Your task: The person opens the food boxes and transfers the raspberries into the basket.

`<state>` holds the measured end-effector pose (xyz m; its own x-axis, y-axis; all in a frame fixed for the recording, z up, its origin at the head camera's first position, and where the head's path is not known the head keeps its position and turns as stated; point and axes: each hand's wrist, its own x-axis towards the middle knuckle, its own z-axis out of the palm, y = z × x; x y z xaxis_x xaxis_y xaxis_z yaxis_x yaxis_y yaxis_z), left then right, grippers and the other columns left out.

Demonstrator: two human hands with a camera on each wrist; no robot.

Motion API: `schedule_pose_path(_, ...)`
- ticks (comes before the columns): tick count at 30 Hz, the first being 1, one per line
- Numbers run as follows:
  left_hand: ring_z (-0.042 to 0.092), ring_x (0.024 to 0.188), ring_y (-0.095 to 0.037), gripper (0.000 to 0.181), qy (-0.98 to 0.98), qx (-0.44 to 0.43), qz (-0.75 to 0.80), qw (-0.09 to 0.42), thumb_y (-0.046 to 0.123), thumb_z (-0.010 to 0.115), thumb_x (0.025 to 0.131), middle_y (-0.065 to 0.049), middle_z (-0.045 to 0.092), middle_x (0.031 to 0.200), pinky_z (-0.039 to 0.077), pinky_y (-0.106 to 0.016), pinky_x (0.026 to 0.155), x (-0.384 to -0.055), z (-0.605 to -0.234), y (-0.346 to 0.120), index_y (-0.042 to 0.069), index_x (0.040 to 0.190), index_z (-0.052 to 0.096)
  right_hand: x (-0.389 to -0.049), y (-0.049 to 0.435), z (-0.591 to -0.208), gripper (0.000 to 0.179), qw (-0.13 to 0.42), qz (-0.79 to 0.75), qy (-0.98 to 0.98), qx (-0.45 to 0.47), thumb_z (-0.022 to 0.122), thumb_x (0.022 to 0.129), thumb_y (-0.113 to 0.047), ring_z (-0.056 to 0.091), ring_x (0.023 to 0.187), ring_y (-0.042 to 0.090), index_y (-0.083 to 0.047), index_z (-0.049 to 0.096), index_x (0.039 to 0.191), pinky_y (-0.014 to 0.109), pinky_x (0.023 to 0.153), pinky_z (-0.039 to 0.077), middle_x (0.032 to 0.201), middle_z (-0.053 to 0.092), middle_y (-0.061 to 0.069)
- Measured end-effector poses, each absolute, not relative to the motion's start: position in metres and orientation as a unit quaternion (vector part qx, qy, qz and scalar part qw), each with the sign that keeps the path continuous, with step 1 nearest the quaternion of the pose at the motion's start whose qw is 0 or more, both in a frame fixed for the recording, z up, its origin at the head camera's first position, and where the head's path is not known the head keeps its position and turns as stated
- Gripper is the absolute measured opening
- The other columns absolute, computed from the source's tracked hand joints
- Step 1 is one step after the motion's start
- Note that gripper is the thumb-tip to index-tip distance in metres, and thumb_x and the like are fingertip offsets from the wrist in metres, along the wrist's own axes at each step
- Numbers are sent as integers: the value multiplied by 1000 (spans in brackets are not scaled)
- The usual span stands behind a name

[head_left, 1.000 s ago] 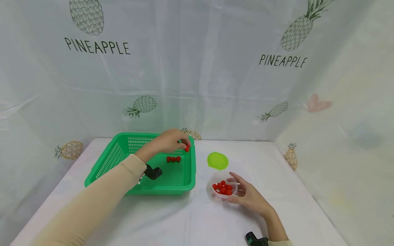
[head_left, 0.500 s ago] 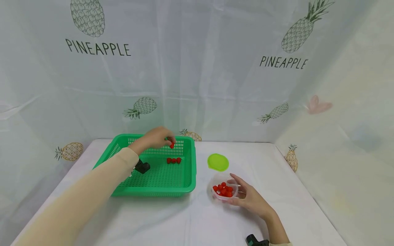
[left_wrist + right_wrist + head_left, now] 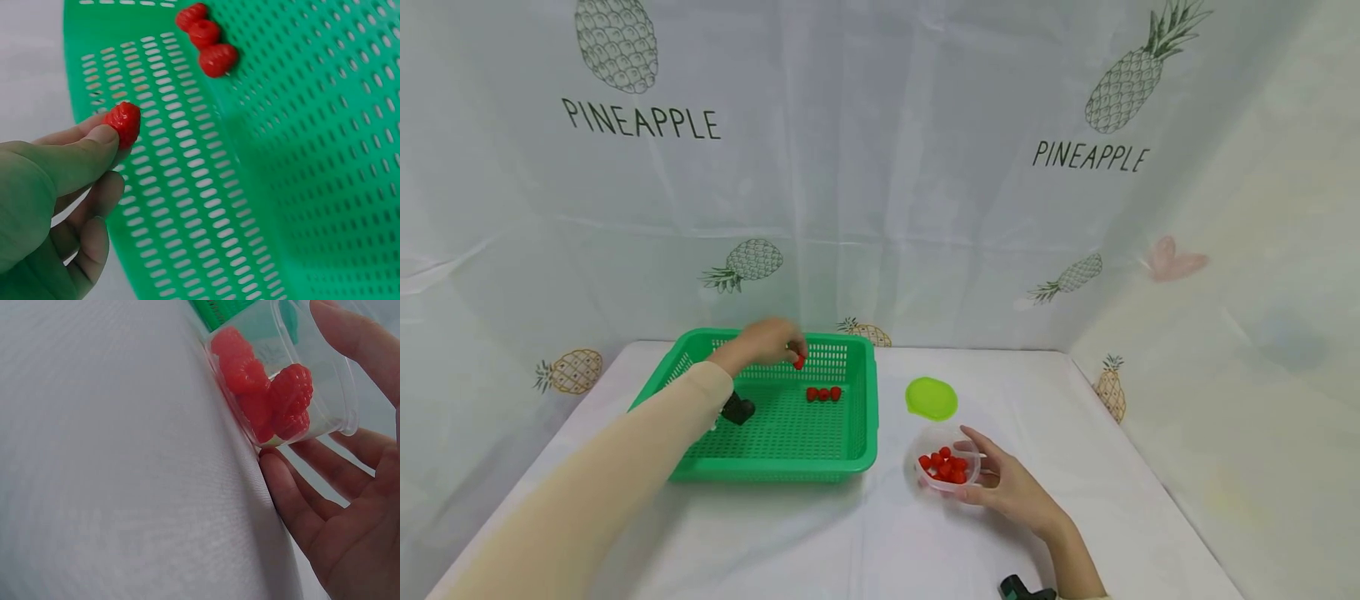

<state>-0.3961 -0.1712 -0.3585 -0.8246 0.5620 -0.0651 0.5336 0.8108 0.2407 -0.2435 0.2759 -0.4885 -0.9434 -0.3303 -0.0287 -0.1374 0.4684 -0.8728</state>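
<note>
My left hand [image 3: 766,342] pinches a red raspberry [image 3: 125,124] between thumb and fingertips. It hangs over the back part of a green plastic basket [image 3: 775,467], apart from the floor. To its right, three raspberries [image 3: 823,394] lie in a short row on the basket floor; the left wrist view shows them touching one another [image 3: 204,34]. On the table, a clear round tub [image 3: 934,437] contains several raspberries [image 3: 256,387]. My right hand [image 3: 1011,490] holds this tub from its right side, thumb and fingers spread about its wall.
A light green round lid [image 3: 932,398] lies flat behind the tub, right of the basket. White cloth [image 3: 880,550] covers the table, and a pineapple-print curtain [image 3: 880,167] hangs behind it. A black wrist device [image 3: 737,408] is on the left wrist, low over the basket.
My left hand has moved left over the basket with the raspberry, quickly at first and then less, and dipped slightly. My right hand and the tub have stayed in place.
</note>
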Motion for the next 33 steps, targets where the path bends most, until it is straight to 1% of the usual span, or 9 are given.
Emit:
schedule_pose_path(3, 68, 117, -34, 22, 953, 274, 106, 78, 9, 70, 103, -8, 75, 120, 57, -49, 98, -398, -366, -173, 7, 123, 77, -244, 276, -488, 96, 99, -496, 851, -138, 89, 88, -30, 61, 132, 32, -20, 35, 167, 17, 98, 52, 153, 57, 10)
schedule_pose_path(6, 68, 116, -33, 21, 953, 270, 104, 85, 10, 70, 103, -8, 75, 118, 58, -48, 97, -400, -373, -174, 7, 123, 77, -243, 276, -488, 96, 96, -497, 851, -140, 89, 88, -30, 61, 132, 32, -19, 35, 167, 17, 99, 52, 153, 57, 10)
schedule_pose_path(11, 69, 113, -31, 20, 956, 259, 98, 99, 11, 70, 103, -6, 75, 117, 59, -47, 93, -401, -383, -173, 10, 121, 78, -243, 275, -488, 97, 95, -495, 853, -135, 89, 87, -31, 61, 133, 31, -19, 35, 167, 22, 102, 53, 153, 57, 8)
schedule_pose_path(17, 69, 111, -30, 20, 959, 251, 86, 104, 9, 71, 102, -6, 74, 116, 59, -46, 91, -400, -390, -168, 10, 121, 78, -242, 275, -487, 97, 95, -496, 852, -136, 90, 87, -31, 61, 131, 32, -19, 36, 166, 26, 102, 55, 152, 57, 10)
schedule_pose_path(25, 69, 107, -28, 19, 955, 260, 78, 119, 6, 70, 102, -6, 74, 114, 59, -45, 91, -397, -397, -160, 10, 119, 78, -241, 274, -487, 96, 105, -502, 848, -136, 89, 87, -31, 61, 132, 32, -19, 35, 166, 23, 101, 54, 153, 56, 10)
schedule_pose_path(33, 69, 106, -27, 17, 956, 258, 73, 120, 7, 72, 101, -5, 74, 112, 59, -44, 91, -398, -402, -155, 10, 117, 79, -242, 277, -487, 96, 92, -507, 842, -160, 90, 88, -27, 62, 131, 33, -17, 35, 166, 20, 100, 53, 153, 56, 13)
